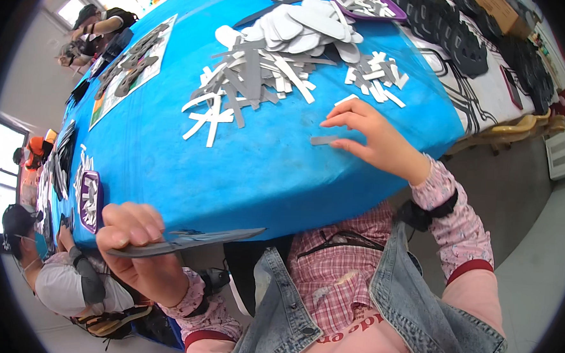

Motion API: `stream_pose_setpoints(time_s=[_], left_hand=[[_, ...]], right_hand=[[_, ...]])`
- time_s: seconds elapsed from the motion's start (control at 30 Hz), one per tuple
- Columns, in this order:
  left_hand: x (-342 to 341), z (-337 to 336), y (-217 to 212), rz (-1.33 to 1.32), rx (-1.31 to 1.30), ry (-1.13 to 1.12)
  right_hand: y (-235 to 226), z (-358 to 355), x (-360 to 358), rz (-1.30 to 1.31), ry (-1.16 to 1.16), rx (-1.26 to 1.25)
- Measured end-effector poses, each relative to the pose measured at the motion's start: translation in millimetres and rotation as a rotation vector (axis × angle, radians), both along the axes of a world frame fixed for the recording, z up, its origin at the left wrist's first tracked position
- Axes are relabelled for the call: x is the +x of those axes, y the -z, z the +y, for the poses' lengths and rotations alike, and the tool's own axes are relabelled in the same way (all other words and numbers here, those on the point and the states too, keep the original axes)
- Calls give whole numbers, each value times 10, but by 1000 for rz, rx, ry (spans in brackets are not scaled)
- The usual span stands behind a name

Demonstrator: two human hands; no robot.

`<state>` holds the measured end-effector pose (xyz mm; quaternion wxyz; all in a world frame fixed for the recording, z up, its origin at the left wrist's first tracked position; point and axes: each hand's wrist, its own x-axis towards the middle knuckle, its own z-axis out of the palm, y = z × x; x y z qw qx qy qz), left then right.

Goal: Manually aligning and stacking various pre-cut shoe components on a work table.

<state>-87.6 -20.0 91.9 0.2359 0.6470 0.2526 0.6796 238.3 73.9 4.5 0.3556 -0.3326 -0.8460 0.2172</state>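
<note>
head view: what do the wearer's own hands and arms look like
The left hand and right hand are ungloved. Pale-pink patterned fabric forearm sleeves, each crossed by a black band, meet dark-red cuffs and plain pink upper sleeves.

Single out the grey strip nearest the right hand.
The short grey strip at the thumb of the right hand: it sits apart, while other grey strips are bunched with white strips.

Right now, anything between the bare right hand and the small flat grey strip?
Nothing visible: the bare right hand has its thumb at the right end of the small flat grey strip. The loose heap of grey and white strips lies to the left.
</note>
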Motion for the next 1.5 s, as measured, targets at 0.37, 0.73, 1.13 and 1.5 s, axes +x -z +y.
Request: stream_pose_setpoints(time_s=[0.37,0.73,1.13,1.5], left_hand=[[452,-93,-128,252,-62,16],[543,-7,-94,240,3,145],[680,253,590,-12,-596,174],[749,504,816,-162,-786,242]], right_hand=[[-889,-800,-572,248,-134,244],[-799,-721,-460,95,-13,182],[-390,-473,-307,868,103,-644],[-294,-215,-107,814,31,-784]])
